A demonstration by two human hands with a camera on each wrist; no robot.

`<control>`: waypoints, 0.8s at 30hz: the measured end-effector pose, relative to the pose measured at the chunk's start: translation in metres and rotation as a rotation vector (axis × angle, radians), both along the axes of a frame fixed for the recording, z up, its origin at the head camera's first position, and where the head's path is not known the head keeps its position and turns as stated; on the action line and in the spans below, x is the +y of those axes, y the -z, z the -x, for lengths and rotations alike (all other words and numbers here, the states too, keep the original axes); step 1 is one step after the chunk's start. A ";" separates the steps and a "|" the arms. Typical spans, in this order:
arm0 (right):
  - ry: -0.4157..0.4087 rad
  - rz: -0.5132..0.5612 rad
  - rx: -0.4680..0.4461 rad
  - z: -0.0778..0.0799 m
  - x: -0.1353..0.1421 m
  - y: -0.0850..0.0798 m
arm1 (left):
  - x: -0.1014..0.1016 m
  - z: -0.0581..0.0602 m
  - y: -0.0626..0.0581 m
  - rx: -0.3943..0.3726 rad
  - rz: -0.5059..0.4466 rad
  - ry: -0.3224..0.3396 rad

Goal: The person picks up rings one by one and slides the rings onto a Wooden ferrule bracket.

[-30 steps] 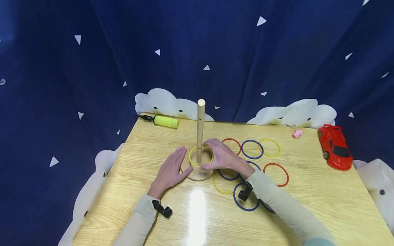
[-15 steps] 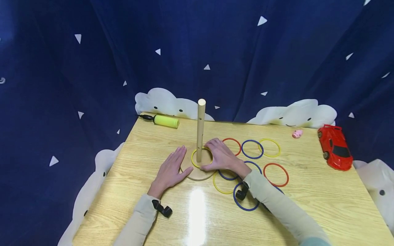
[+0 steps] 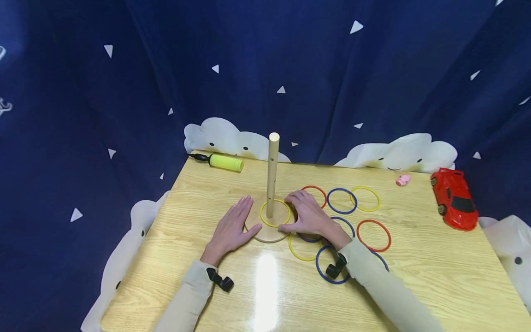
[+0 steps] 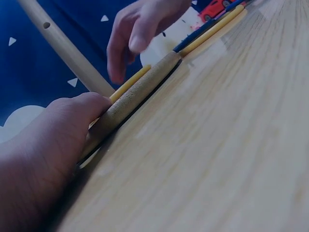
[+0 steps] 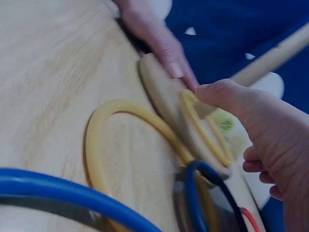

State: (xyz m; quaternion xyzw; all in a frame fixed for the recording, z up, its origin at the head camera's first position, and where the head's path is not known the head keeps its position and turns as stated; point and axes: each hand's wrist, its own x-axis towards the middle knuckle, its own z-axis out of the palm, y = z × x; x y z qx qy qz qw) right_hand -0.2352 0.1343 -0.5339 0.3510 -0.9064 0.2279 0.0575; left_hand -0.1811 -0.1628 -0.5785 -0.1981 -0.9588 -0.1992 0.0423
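Sleeves of pale beige cloth (image 3: pixel 184 293) reach in over the near edge, a small black device (image 3: pixel 220 279) strapped at each wrist. Closest on the right lies a blue round ring (image 3: pixel 318 263), with another blue one partly under the right sleeve; a yellow ring (image 3: pixel 292 250) lies just beyond.

The left hand (image 3: pixel 232 230) is flat and unclenched, fingers straight along the left side of a round wooden base (image 3: pixel 268 236), thumb over its rim; it grasps nothing and perhaps steadies the base. The right hand (image 3: pixel 309 215) curves at the base's right side, thumb and fingers well spread, with nothing pinched between them; the left wrist view shows its fingers raised clear of the ring below.

That thin yellow ring (image 3: pixel 261 213) rests on the base around an upright wooden post (image 3: pixel 272 177), which passes through it off-centre and so would keep it from sliding away.

Farther right are red rings (image 3: pixel 389 235) and blue ones, the farthest blue (image 3: pixel 328 200) overlapping a yellow one (image 3: pixel 379 201).

The counter (image 3: pixel 207 193) is pale wood-grain, glossy enough to throw back a bright streak. Along its far side sit a lime-yellow cylinder with a black tip (image 3: pixel 226 162), a pink pig figure (image 3: pixel 403 180) and a red toy car (image 3: pixel 455 199). Behind hangs dark blue cloth (image 3: pixel 232 37) with white triangles and clouds.
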 end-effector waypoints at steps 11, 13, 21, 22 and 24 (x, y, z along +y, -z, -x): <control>0.177 0.168 -0.012 -0.015 0.073 -0.016 | 0.000 0.001 0.000 -0.002 -0.022 -0.001; 0.206 0.189 0.002 -0.015 0.087 -0.016 | 0.000 0.000 0.000 -0.001 -0.022 -0.001; 0.289 0.257 0.007 -0.018 0.127 -0.014 | -0.001 0.000 0.002 0.017 -0.026 -0.003; 0.298 0.257 0.007 -0.018 0.131 -0.013 | -0.001 0.000 0.002 0.017 -0.027 -0.002; 0.317 0.252 0.015 -0.018 0.140 -0.010 | 0.000 0.000 0.002 0.018 -0.030 0.002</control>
